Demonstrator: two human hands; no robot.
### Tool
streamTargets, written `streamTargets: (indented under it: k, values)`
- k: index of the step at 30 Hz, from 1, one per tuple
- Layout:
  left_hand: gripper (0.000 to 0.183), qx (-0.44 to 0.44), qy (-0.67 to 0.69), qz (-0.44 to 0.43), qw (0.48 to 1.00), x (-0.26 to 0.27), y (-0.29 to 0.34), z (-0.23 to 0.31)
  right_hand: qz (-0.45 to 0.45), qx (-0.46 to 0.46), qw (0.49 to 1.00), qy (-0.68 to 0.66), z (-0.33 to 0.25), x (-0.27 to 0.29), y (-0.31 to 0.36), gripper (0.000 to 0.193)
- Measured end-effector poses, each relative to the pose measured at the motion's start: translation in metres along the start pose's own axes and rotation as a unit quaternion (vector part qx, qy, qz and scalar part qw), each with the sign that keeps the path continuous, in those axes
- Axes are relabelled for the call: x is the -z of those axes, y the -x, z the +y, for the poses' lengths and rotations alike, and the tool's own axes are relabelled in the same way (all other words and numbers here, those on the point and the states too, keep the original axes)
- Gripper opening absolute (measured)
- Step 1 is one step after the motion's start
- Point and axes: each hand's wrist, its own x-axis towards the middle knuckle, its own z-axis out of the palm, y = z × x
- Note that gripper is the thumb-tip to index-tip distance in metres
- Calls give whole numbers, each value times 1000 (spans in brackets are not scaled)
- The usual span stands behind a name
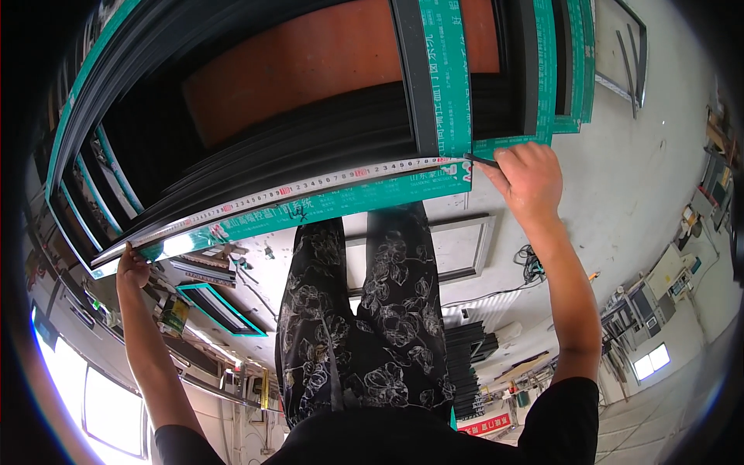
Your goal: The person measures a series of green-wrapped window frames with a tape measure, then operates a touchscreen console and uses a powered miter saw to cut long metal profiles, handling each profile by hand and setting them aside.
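Observation:
A tape measure (325, 180) is stretched along the near edge of a large window frame (349, 200) with black profiles and green printed film. At the frame's left corner my left hand (133, 267) pinches the tape's end against the edge. Beyond the tape's other visible end, my right hand (533, 178) is closed on a slim black pen-like thing (486, 161). Its tip touches the frame where a green-filmed crossbar (449, 77) meets the edge. My fingers hide the rest of that black thing.
Reddish-brown board (310, 70) shows through the frame's opening. A grey frame (484, 248) lies on the floor behind my legs, near a coiled black cable (531, 263). Dark stacked profiles (469, 364) and a small green-edged frame (225, 310) lie farther off.

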Motion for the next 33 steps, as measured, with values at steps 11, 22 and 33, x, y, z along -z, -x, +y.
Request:
streamTargets:
  k: [11, 22, 33]
  values:
    - [42, -9, -1, 17, 1000, -13, 7, 0, 0, 2, 1000, -4, 0, -5, 0, 29]
    - [41, -14, -10, 38, 999, 3, -14, 11, 4, 4, 1000, -4, 0, -9, 0, 29]
    - [42, -10, -7, 51, 999, -10, 4, 6, -13, 5, 1000, -4, 5, -5, 0, 28]
